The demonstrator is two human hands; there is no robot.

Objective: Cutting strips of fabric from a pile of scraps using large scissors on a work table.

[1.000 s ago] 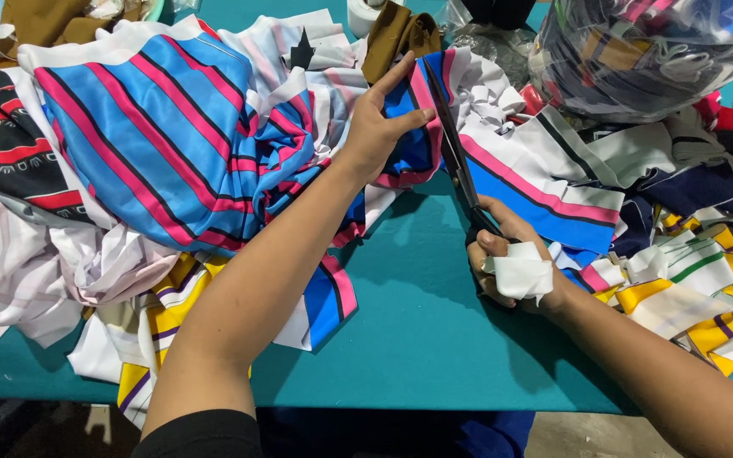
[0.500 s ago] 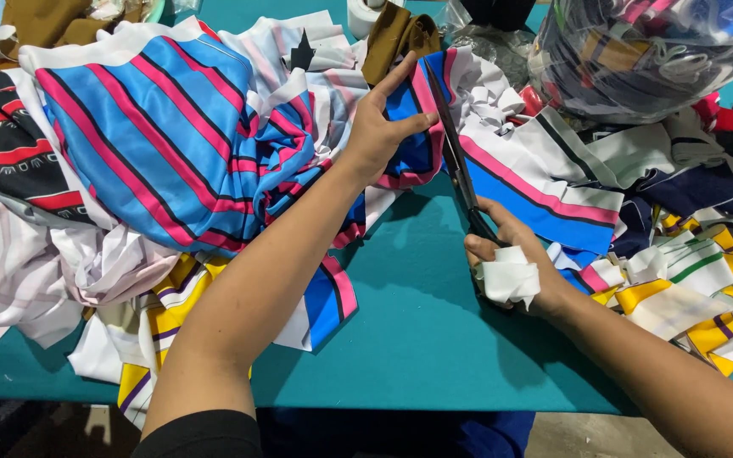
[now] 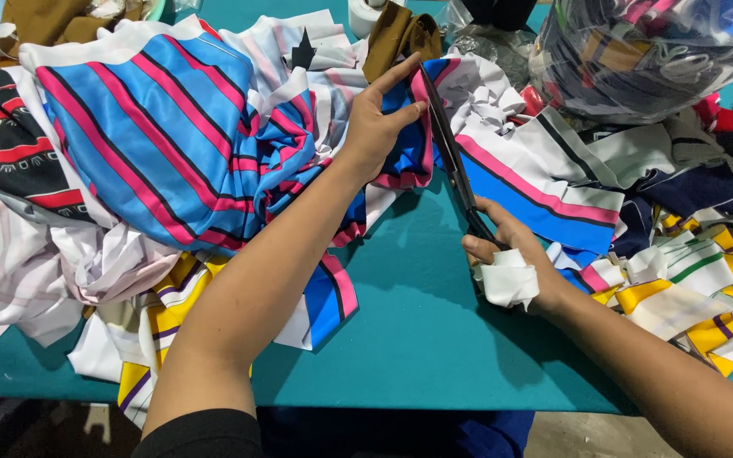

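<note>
Up by the far edge of the teal table [image 3: 417, 339], the left hand [image 3: 379, 127] presses flat on a blue and pink striped fabric [image 3: 163, 144], its fingers [image 3: 400, 72] stretched long and close together, thumb spread toward the blades, pinning a bunched fold of the cloth under the palm rather than closing around it. Just right of those fingertips runs the pair of dark scissors [image 3: 451, 161], blades almost closed and lying along the pink edge of the fabric, tips pointing away from the person and ending just past the index finger. The right hand [image 3: 511, 254] sits nearer the person, curled around the scissor handles, with a wad of white cloth wrap [image 3: 509, 278] covering the grip under the knuckles; how the fingers thread the loops is hidden by that wrap. Between the two hands the striped piece splits, one part under the left palm, the other, white with blue and pink bands, spreading right of the blades. Beyond the right hand lie yellow and white scraps [image 3: 680, 297], and a clear plastic bag [image 3: 638, 51] of cloth stands far right
</note>
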